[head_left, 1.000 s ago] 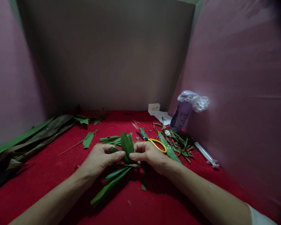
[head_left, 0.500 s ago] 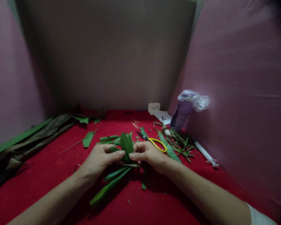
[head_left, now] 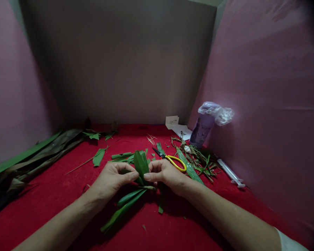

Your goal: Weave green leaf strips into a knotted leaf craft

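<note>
Thumbs and fingers of my left hand point(head_left: 121, 176) and my right hand point(head_left: 159, 171) pinch a folded green leaf point(head_left: 140, 164) from its two sides, near its lower part. The leaf stands upright between them, above the red cloth. Below it, longer leaf blades point(head_left: 124, 211) fan out toward the lower left from a pale stem point(head_left: 149, 188). Some of the far fingertips are hidden behind the leaf. Just beyond my right hand lie scissors point(head_left: 172, 161) with yellow handles and dark blades. Cut leaf pieces point(head_left: 121, 155) lie behind my left hand.
Large leaves point(head_left: 39, 150) lie along the left wall. At right are dry scraps point(head_left: 202, 160), a plastic syringe point(head_left: 230, 173) and a purple container point(head_left: 202, 130) topped with clear plastic. Thin sticks point(head_left: 151, 140) and white cards point(head_left: 180, 130) lie at the back. Walls close in both sides.
My left fingers have shifted slightly along the leaf, and the leaf's top is a little lower and tilted more left. My right hand keeps its pinch. The view has moved slightly.
</note>
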### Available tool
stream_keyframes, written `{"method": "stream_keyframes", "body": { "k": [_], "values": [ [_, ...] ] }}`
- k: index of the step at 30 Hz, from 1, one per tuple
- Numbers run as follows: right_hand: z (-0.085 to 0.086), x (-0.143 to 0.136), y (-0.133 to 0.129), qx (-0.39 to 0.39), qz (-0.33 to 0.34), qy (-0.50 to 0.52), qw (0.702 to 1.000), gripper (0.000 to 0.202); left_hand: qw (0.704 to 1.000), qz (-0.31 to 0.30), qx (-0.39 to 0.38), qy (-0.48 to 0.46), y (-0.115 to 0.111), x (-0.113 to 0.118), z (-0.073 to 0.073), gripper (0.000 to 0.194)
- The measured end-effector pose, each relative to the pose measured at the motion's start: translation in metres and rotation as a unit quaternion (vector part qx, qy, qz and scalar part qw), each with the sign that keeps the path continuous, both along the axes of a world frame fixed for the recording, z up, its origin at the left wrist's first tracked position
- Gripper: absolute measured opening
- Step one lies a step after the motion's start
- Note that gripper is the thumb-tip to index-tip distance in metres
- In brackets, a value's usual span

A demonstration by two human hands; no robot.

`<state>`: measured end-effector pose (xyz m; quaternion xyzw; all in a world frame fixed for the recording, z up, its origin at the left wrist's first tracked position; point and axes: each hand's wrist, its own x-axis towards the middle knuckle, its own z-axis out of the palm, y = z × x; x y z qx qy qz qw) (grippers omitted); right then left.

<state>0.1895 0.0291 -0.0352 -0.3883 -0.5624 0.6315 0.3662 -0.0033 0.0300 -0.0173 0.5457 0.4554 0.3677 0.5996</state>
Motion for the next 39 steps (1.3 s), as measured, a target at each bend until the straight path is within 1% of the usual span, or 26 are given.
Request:
{"method": "stream_keyframes", "body": {
  "k": [4, 8, 13, 17, 22, 26, 29, 35, 39],
  "values": [
    [0.0, 0.0, 0.0, -0.004, -0.007, 0.006, 1.0, 0.031, 1.0, -0.003, -0.005, -0.002, 0.001, 0.0, 0.001, 0.021],
    [0.001, 0.0, 0.0, -0.013, -0.016, 0.017, 1.0, 0.034, 1.0, 0.018, -0.021, -0.013, 0.002, 0.0, 0.004, 0.028],
    [0.001, 0.0, 0.0, -0.023, -0.028, 0.041, 0.998, 0.031, 0.999, 0.023, -0.032, 0.004, 0.0, -0.003, 0.008, 0.027],
    [0.001, -0.001, 0.0, -0.025, -0.028, 0.046, 0.998, 0.029, 0.999, 0.035, -0.04, -0.001, 0.0, -0.002, 0.008, 0.026],
    [0.001, -0.001, -0.001, -0.037, -0.026, 0.054, 0.998, 0.03, 0.999, 0.025, -0.038, -0.022, 0.002, -0.004, 0.004, 0.02],
    [0.003, -0.001, -0.001, -0.037, -0.03, 0.064, 0.997, 0.032, 0.997, -0.02, -0.04, -0.061, 0.001, -0.008, 0.005, 0.015],
    [0.003, -0.001, -0.001, -0.038, -0.035, 0.071, 0.996, 0.033, 0.994, -0.044, -0.037, -0.094, 0.0, -0.011, 0.009, 0.018],
    [0.0, -0.002, 0.0, -0.04, -0.04, 0.077, 0.995, 0.037, 0.997, -0.017, -0.011, -0.079, 0.003, -0.018, 0.018, 0.013],
    [0.0, -0.002, 0.0, -0.044, -0.037, 0.074, 0.996, 0.035, 0.996, -0.035, -0.001, -0.086, 0.002, -0.019, 0.02, 0.018]
  ]
}}
